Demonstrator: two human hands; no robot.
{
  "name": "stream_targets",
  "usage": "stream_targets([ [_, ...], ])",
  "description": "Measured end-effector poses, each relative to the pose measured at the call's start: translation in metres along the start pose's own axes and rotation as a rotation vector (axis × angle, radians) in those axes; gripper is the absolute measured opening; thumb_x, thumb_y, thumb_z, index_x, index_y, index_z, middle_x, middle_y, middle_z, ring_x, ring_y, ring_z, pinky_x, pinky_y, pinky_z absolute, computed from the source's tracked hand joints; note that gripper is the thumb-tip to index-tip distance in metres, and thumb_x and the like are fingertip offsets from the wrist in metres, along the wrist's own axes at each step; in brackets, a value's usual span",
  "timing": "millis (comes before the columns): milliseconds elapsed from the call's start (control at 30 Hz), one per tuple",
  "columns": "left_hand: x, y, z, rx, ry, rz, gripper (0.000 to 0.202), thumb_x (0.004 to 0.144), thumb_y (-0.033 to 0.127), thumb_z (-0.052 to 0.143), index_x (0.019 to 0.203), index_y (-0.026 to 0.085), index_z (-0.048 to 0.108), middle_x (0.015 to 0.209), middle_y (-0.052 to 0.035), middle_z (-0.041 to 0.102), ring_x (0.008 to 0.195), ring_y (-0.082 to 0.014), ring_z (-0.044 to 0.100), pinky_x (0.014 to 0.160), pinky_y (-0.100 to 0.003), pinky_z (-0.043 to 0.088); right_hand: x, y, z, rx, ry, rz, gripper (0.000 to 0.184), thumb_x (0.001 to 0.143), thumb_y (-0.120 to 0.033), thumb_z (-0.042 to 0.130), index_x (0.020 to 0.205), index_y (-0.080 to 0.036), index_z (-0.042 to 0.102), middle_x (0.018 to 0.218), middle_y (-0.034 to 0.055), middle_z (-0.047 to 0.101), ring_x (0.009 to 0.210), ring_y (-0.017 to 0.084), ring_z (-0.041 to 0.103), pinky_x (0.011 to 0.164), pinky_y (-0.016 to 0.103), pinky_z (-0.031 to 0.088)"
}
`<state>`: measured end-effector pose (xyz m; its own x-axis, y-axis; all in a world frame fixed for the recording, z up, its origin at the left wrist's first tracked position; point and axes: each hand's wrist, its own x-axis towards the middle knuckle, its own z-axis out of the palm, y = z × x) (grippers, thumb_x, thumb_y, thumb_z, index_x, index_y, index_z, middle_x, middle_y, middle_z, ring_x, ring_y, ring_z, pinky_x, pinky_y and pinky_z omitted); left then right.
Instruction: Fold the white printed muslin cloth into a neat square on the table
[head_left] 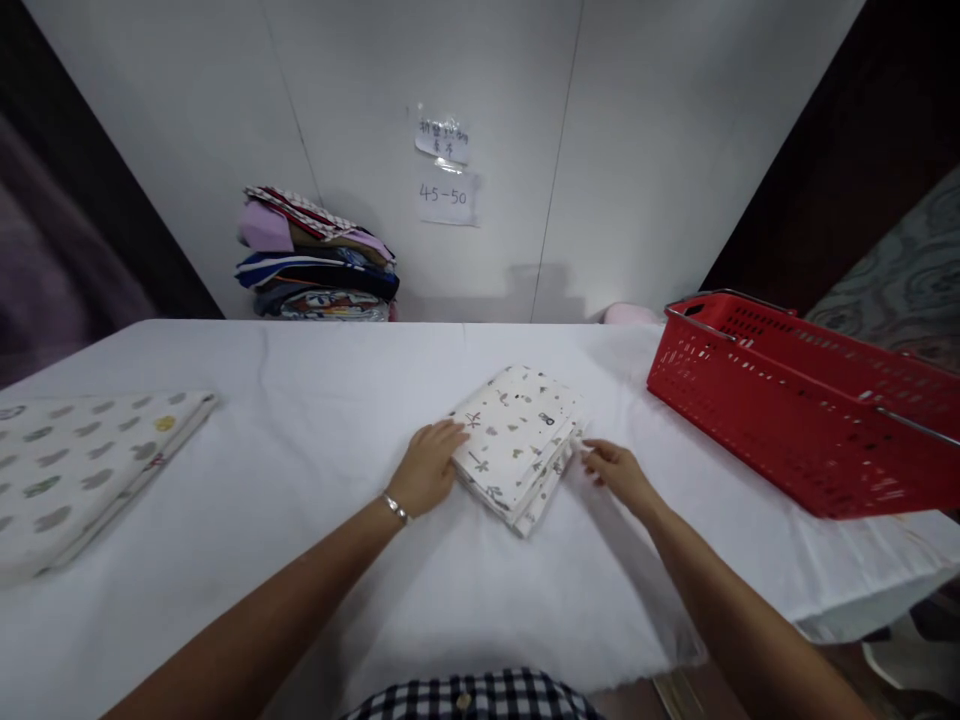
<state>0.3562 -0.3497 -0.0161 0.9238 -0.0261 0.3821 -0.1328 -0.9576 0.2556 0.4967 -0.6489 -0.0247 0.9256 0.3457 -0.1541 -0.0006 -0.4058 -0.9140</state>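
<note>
A folded white cloth (517, 425) printed with small grey and beige motifs lies at an angle in the middle of the table, its layered edges facing me and to the right. My left hand (429, 468), with a silver bracelet at the wrist, grips its left edge, fingertips over the top; the thumb is hidden. At the opposite side my right hand (616, 472) pinches the cloth's right edge between thumb and forefinger, the other fingers curled.
White sheeting covers the table (300, 560). A larger folded cloth with grey spots (90, 460) lies at the left. Stacked folded fabrics (319, 260) stand against the back wall, below and left of paper signs (448, 198). A red perforated basket (795, 410) stands at the right.
</note>
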Motion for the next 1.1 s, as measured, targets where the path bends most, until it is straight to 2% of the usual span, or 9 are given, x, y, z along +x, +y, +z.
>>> stream_targets([
  [67,-0.007,0.026,0.005,-0.024,-0.041,0.103,0.057,0.069,0.003,0.043,0.123,0.017,0.050,0.133,-0.0078,0.049,0.129,-0.0237,0.035,0.110,-0.050,0.023,0.027,-0.007,-0.016,0.001,0.135,-0.043,0.042,0.073,-0.037,0.059,0.109,-0.015,0.060,0.089,0.0062,0.064,0.077,0.016,0.059,0.056,0.022,0.049],
  [167,-0.013,0.051,0.012,-0.076,-0.102,0.189,0.061,0.069,0.002,0.043,0.127,0.020,0.047,0.135,-0.0070,0.047,0.130,-0.0229,0.034,0.111,-0.051,0.017,0.057,-0.018,-0.024,-0.071,0.194,-0.007,0.042,0.075,-0.034,0.056,0.113,-0.016,0.058,0.110,0.0075,0.061,0.090,0.017,0.058,0.062,0.022,0.051],
  [367,-0.018,0.055,0.013,-0.123,-0.163,0.219,0.068,0.064,0.001,0.045,0.128,0.023,0.044,0.132,-0.0057,0.050,0.127,-0.0224,0.037,0.112,-0.051,0.012,0.094,-0.024,-0.017,-0.188,0.175,0.059,0.061,0.075,-0.046,0.057,0.124,-0.011,0.051,0.108,0.0136,0.062,0.086,0.021,0.060,0.060,0.026,0.050],
  [467,-0.018,0.054,0.012,-0.130,-0.171,0.220,0.059,0.070,0.004,0.045,0.125,0.023,0.047,0.130,-0.0052,0.051,0.126,-0.0218,0.038,0.112,-0.050,0.012,0.106,-0.022,-0.017,-0.262,0.169,0.025,0.055,0.070,-0.044,0.062,0.114,-0.012,0.060,0.104,0.0121,0.064,0.090,0.023,0.060,0.070,0.029,0.048],
  [567,-0.013,0.058,0.011,-0.142,-0.167,0.200,0.045,0.077,0.008,0.044,0.119,0.023,0.051,0.125,-0.0054,0.055,0.121,-0.0211,0.044,0.110,-0.048,0.019,0.115,-0.021,-0.020,-0.326,0.174,-0.027,0.037,0.066,-0.035,0.065,0.097,-0.016,0.068,0.097,0.0078,0.067,0.093,0.023,0.059,0.080,0.029,0.045],
  [733,-0.005,0.075,0.017,-0.155,-0.145,0.161,0.037,0.079,0.011,0.044,0.113,0.021,0.053,0.118,-0.0061,0.059,0.113,-0.0204,0.050,0.103,-0.043,0.031,0.123,-0.015,-0.024,-0.337,0.205,-0.060,0.041,0.070,-0.035,0.058,0.105,-0.017,0.065,0.095,0.0046,0.067,0.090,0.021,0.060,0.078,0.028,0.045],
  [933,-0.010,0.083,0.033,-0.061,-0.182,0.222,0.036,0.078,0.007,0.044,0.111,0.020,0.054,0.122,-0.0054,0.057,0.118,-0.0238,0.045,0.104,-0.045,0.028,0.119,-0.004,-0.026,-0.299,0.102,-0.034,0.035,0.068,-0.030,0.061,0.099,-0.014,0.068,0.096,0.0065,0.068,0.092,0.022,0.061,0.080,0.029,0.046],
  [1100,-0.012,0.077,0.029,-0.054,-0.193,0.230,0.037,0.079,0.007,0.044,0.112,0.020,0.054,0.121,-0.0044,0.058,0.116,-0.0227,0.047,0.104,-0.045,0.029,0.115,-0.011,-0.030,-0.271,0.001,-0.046,0.035,0.070,-0.028,0.061,0.101,-0.015,0.067,0.096,0.0047,0.069,0.091,0.021,0.061,0.079,0.028,0.047],
])
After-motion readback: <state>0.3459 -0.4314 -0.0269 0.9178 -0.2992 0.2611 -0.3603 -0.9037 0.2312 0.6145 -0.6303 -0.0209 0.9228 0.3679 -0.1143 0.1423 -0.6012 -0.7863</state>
